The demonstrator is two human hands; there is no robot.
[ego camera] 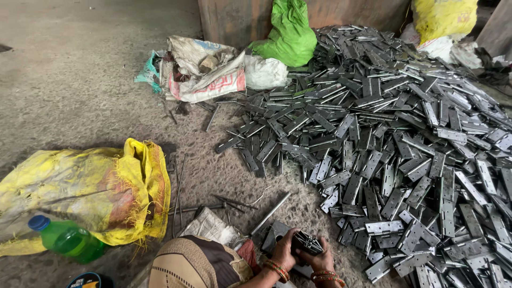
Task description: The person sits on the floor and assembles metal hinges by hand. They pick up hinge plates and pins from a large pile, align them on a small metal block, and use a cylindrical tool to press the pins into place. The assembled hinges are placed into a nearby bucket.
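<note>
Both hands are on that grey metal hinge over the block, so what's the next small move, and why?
Probably lower the grey metal hinge flat onto the dark metal block. Left hand and right hand both grip it just above the block, beside the heap of hinges.

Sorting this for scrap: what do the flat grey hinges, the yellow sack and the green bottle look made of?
Flat grey hinges: likely steel, dull plated finish with glints on the edges. Yellow sack: seemingly woven plastic, its edge frayed into threads. Green bottle: translucent plastic, glossy, with a blue cap. Both hands hold one hinge.
</note>
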